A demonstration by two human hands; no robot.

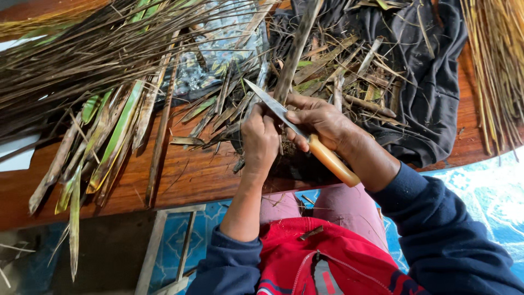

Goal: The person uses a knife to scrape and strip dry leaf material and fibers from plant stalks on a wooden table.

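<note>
Reddish wooden floor [191, 175], strewn with green and brown leaf strips [109, 136]; a dark cloth [431, 93] lies at upper right, a bundle of dry yellow fibres [499, 60] beside it. Trimmings crowd the space around both hands. Right hand [319, 123] clenched on a knife [305, 136], pale orange handle, narrow grey blade pointing up-left. Left hand [259, 139] grasps a long brown leaf stalk [295, 52], held against the blade at centre.

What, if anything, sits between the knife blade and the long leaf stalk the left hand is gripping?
Nothing visible. The knife in the right hand lies directly against the leaf stalk, just above the left hand; the exact contact point is partly hidden by fingers.
</note>
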